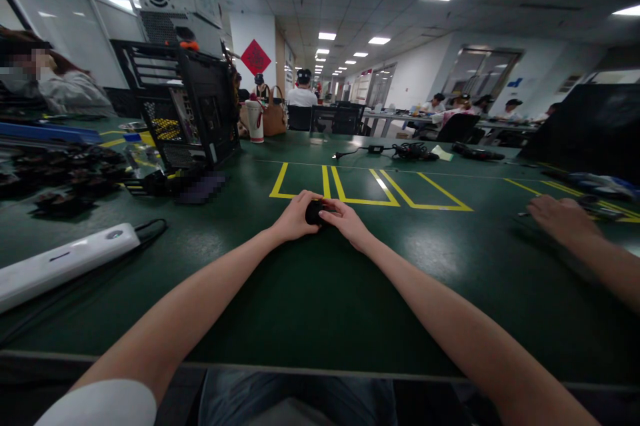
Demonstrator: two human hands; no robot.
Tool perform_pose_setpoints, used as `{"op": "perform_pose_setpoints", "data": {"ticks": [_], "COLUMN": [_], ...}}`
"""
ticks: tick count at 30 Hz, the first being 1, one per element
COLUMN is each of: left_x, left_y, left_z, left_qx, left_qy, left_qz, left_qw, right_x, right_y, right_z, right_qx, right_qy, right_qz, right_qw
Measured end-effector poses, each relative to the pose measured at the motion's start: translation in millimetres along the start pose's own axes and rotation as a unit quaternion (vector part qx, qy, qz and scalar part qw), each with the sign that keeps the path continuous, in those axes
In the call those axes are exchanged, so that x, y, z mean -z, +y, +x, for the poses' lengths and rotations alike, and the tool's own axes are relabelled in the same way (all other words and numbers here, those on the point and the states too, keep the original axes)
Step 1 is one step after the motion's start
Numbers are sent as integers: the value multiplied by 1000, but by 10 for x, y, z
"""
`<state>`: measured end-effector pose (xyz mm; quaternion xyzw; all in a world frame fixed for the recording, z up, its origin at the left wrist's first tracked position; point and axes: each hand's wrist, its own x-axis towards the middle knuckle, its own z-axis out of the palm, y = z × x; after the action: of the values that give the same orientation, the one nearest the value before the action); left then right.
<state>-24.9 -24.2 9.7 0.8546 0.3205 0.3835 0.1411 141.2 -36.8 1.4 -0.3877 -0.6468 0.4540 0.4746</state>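
Observation:
A small, dark, roundish object (pixel 313 213) is held between both hands, low over the green table (pixel 320 299). Its exact kind does not show, since my fingers cover much of it. My left hand (pixel 295 216) curls round it from the left, fingertips over the top and thumb below. From the right, my right hand (pixel 346 221) presses on it with thumb and fingers. Just beyond the hands lie rectangles of yellow tape (pixel 360 201) on the table.
An open black computer case (pixel 200 99) with silver units on top stands back left. A white power strip (pixel 70 263) lies left, near dark parts (pixel 65 166). Black cables (pixel 413 151) lie farther back. A co-worker's hand (pixel 565 219) is at the right.

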Motion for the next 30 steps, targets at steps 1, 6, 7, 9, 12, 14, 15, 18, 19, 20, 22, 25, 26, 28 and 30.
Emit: {"op": "perform_pose_setpoints", "data": {"ticks": [1,6,7,9,12,14,15,18,19,20,22,25,26,28,30], "left_x": [-1,-1,-1,-2,-11,-18,-21,-20,-17,-13,-5,0,-1,-3,-4], "left_y": [0,1,0,-6,-19,-24,-24,-16,-13,-10,-7,-12,-14,-15,-10], "left_z": [1,5,5,4,2,4,5,9,9,8,4,-2,-3,-2,-1], "left_qx": [4,3,0,-4,-7,-7,-6,-2,-1,0,0,-6,-7,-7,-4], "left_qy": [0,1,1,2,6,8,9,7,5,4,2,3,3,1,2], "left_qz": [-1,5,7,10,13,13,13,10,9,7,7,12,13,15,17], "left_qw": [1000,1000,1000,1000,1000,1000,1000,1000,1000,1000,1000,1000,1000,1000,1000], "right_x": [2,-7,-12,-22,-31,-32,-31,-24,-21,-19,-14,-14,-16,-22,-27], "right_y": [0,-10,-15,-24,-27,-20,-16,-1,4,7,13,16,14,7,-4], "right_z": [2,-9,-14,-22,-19,-10,-5,6,8,10,13,9,5,-6,-16], "right_qx": [-8,10,17,26,36,43,44,32,25,18,10,15,20,30,35], "right_qy": [-3,-17,-17,-13,-4,1,3,6,5,5,2,-7,-9,-7,1], "right_qz": [4,41,43,35,15,8,5,-5,-8,-9,-7,11,18,27,22], "right_qw": [1000,999,999,999,999,999,999,999,1000,1000,1000,1000,1000,999,999]}}
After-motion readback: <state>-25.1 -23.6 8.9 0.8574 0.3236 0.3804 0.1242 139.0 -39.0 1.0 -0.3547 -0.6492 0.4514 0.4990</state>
